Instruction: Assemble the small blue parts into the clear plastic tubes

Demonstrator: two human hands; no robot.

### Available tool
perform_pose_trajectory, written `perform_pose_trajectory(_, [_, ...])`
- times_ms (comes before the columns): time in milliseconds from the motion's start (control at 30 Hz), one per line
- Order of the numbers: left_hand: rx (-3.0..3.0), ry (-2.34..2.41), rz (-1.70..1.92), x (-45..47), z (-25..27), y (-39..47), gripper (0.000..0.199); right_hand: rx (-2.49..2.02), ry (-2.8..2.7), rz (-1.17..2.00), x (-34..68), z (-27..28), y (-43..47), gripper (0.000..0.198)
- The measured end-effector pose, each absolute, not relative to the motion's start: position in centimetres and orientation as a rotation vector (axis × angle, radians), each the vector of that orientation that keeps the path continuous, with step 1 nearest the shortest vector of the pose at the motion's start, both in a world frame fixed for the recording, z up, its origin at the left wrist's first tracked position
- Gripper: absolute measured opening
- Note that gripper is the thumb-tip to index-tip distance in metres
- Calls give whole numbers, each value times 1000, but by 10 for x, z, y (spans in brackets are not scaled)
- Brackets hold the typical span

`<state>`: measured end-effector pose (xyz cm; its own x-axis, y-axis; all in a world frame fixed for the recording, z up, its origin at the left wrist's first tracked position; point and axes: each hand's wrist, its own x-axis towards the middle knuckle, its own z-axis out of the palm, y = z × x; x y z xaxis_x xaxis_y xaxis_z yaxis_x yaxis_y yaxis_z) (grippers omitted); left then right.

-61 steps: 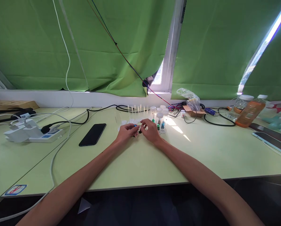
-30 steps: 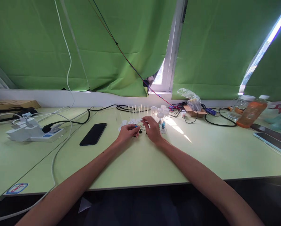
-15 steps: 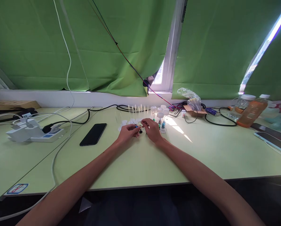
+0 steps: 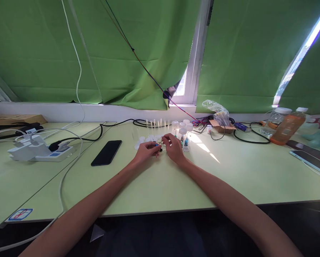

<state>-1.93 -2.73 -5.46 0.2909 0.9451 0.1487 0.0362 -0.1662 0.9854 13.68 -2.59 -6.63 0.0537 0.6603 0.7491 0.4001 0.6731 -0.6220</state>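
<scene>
My left hand [image 4: 146, 151] is closed, with thumb and fingertips pinching a small blue piece [image 4: 157, 144] whose kind I cannot make out. Facing it, my right hand [image 4: 174, 147] has its thumb and forefinger bent together in a pinch; whatever lies between them is too small to name. Thin pale and dark bits, with a small black part [image 4: 160, 150], show between the two hands. Just beyond my right hand stand clear vials with white caps [image 4: 183, 131], some with green and blue pieces inside. Several open clear tubes [image 4: 150, 125] stand behind my left hand.
A black phone [image 4: 106, 152] lies to the left, near a white power strip [image 4: 51, 153] with cables. At the right are an orange bottle [image 4: 288, 126], a clear jar [image 4: 278, 119] and another phone [image 4: 311, 162]. A small cardboard box [image 4: 221, 127] sits at the back.
My right fingertips have shifted very slightly right and bent more. The blue piece in my left hand shows a little more; both arms have stayed nearly still.
</scene>
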Motion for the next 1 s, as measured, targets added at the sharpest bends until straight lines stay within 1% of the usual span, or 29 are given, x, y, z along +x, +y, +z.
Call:
perform_pose_trajectory(133, [1512, 958, 1060, -18, -53, -30, 35, -891, -1523, 339, 134, -63, -32, 19])
perform_pose_trajectory(300, [1567, 991, 1018, -18, -50, -32, 37, -900, -1509, 381, 132, -60, -36, 21])
perform_pose_trajectory(1000, [1528, 974, 1027, -15, -47, -35, 37, -917, -1525, 382, 132, -61, -37, 20])
